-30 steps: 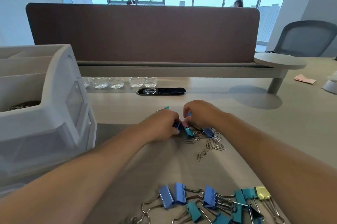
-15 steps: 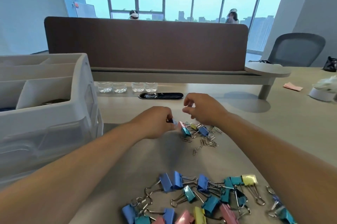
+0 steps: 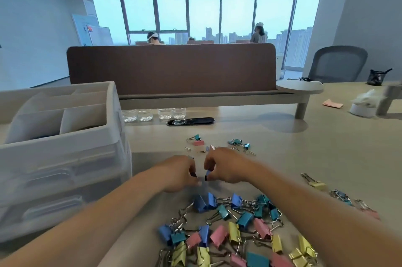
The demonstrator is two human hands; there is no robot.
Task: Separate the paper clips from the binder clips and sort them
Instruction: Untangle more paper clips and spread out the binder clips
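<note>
Both hands have come back toward the person from the far little heap, and they are now close together just past the big pile of binder clips (image 3: pixel 228 229). More of the room shows than before.

The left hand (image 3: pixel 181 176) has its fingers curled, and its fingertips pinch a dark little piece (image 3: pixel 193 175). It is too blurry to tell what kind of clip it is. The right hand (image 3: pixel 227 169) has its fingers curled too, and it pinches a small blue clip (image 3: pixel 208 173) between thumb and finger. The two hands are very near each other but do not touch.

The big pile lies on the desk (image 3: pixel 326 153), close to the person. It has blue, teal, pink and yellow clips all mixed up.

Farther away, past the hands, a few thin paper clips (image 3: pixel 201 152) lie on the desk. A pink binder clip (image 3: pixel 199 142) sits near them with a teal one touching it. Some more teal binder clips (image 3: pixel 236 142) lie a bit to the right.

Off to the right, well apart from the big pile, a yellow binder clip (image 3: pixel 318 185) lies with a few others beside it.

A white organizer (image 3: pixel 65 153) with open boxes on top stands on the left. Behind everything are some water bottles (image 3: pixel 152 114) and a brown divider (image 3: pixel 171 69).
</note>
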